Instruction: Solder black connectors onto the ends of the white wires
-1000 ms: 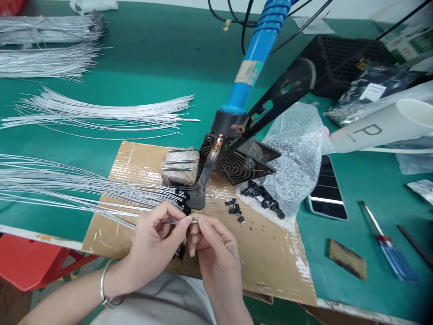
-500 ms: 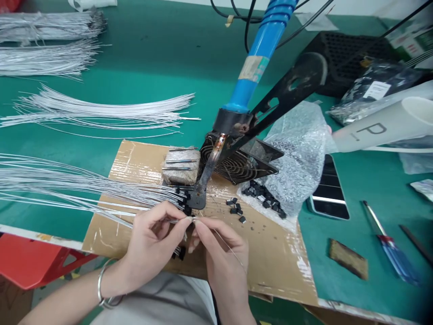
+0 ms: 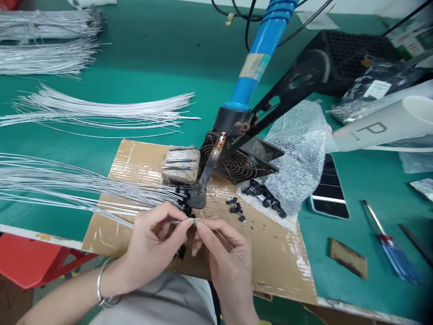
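Note:
My left hand [image 3: 154,246] is closed in a pinch, with a thin wire [image 3: 173,221] between thumb and forefinger. Against its fingertips, my right hand [image 3: 225,257] pinches as well, and a fine strand of wire [image 3: 232,247] trails across its fingers. The small part where the fingertips meet is mostly covered. Just behind the hands lies a bundle of white wires [image 3: 135,192], their right ends carrying small black connectors [image 3: 184,198]. More black pieces [image 3: 181,253] show beneath the fingers. Above stands a soldering iron [image 3: 248,76] with a blue handle, its tip pointing down.
Cardboard [image 3: 270,271] covers the work area. A fan [image 3: 240,162], a tip-cleaning block [image 3: 181,166] and bubble wrap [image 3: 294,149] with black connectors stand behind. To the right lie a phone [image 3: 329,189], a screwdriver [image 3: 389,243] and a brown block [image 3: 347,258]. More wire bundles [image 3: 111,106] lie left.
My right hand has shifted slightly to the right, its fingertips a little farther from the left ones. My left hand has hardly moved.

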Tool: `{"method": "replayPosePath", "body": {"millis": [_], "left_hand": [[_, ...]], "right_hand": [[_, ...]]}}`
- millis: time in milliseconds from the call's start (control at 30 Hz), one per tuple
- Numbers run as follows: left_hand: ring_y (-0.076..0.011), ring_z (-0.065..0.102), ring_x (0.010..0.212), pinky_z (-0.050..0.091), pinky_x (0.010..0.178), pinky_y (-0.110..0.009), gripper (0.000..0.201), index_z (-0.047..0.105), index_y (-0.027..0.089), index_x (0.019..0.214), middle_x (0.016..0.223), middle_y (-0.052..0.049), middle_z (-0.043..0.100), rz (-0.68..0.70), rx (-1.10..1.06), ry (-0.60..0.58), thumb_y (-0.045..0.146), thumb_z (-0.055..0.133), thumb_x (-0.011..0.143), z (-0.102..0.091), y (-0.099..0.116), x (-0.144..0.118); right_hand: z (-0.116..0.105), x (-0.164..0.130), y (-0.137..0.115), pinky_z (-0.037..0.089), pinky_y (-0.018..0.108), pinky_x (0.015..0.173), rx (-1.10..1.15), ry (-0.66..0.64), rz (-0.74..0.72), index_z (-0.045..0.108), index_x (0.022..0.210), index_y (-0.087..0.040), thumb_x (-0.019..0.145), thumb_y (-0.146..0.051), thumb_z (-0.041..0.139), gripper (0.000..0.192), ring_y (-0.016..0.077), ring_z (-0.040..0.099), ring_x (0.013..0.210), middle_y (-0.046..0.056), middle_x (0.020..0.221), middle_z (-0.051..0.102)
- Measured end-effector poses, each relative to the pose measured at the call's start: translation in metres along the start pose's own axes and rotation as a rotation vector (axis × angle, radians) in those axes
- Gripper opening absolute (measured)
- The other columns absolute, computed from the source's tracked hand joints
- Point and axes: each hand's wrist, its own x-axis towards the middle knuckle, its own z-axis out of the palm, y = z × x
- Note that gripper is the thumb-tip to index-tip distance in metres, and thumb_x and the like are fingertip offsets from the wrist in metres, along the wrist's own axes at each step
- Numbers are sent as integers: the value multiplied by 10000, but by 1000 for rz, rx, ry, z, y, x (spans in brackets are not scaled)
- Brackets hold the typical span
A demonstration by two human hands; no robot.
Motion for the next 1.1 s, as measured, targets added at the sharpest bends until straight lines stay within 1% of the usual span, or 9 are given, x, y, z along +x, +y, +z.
{"method": "replayPosePath", "body": {"millis": [233,333,467,600,733,800,933,1000,1100], "left_hand": [[-108,495,545,360,482,-246,169,687,189,785,639,4,601,66,29,-23,195,643,948,-2,0,-1],[-95,443,515,340,473,-246,156,697,189,788,624,18,587,75,65,-19,195,660,940,-3,3,0],[-80,371,495,294,455,-235,161,699,195,769,581,46,550,110,117,-25,159,671,923,-3,7,2],[-79,323,484,239,434,-239,160,699,198,775,561,61,504,107,136,-36,140,667,921,-3,8,3],[-80,295,484,229,439,-240,161,692,201,770,554,70,454,99,135,-35,144,666,919,-2,5,3],[-82,319,490,261,451,-237,157,687,199,775,567,63,478,76,115,-38,157,660,924,-2,3,3],[-100,454,528,357,482,-239,178,672,188,790,647,10,595,11,40,-41,237,641,958,0,0,0],[-103,488,528,376,479,-236,187,671,185,796,657,-1,616,9,33,-28,258,641,965,2,-2,-1],[-94,492,504,378,463,-224,183,662,186,796,647,2,621,33,43,9,250,641,966,5,-2,-1]], "right_hand": [[-4,5,-7,494,208,485,71,-74,95,824,752,-222,792,-401,881,192,118,606,514,4,602,693],[-3,6,-14,480,216,470,112,-92,146,817,714,-215,756,-392,898,200,116,582,493,-2,573,669],[-2,6,-23,470,217,486,66,-47,193,807,691,-204,740,-386,896,208,113,581,511,-6,583,659],[-3,6,-25,456,233,489,14,-54,184,799,680,-203,754,-376,871,201,127,587,515,1,566,662],[-5,8,-25,466,216,498,6,-60,222,799,675,-197,730,-391,891,222,111,583,494,1,557,670],[-6,8,-24,484,205,514,8,-59,232,806,692,-198,725,-410,903,235,105,595,504,-1,571,675],[-7,7,-18,510,209,527,51,-73,186,828,744,-209,764,-425,893,227,111,614,522,-1,593,681],[-5,8,-15,509,212,505,102,-81,165,836,755,-214,763,-404,895,199,112,604,505,3,592,686],[-1,8,-10,505,197,487,156,-50,136,840,738,-215,739,-375,906,173,106,593,492,4,575,682]]}}
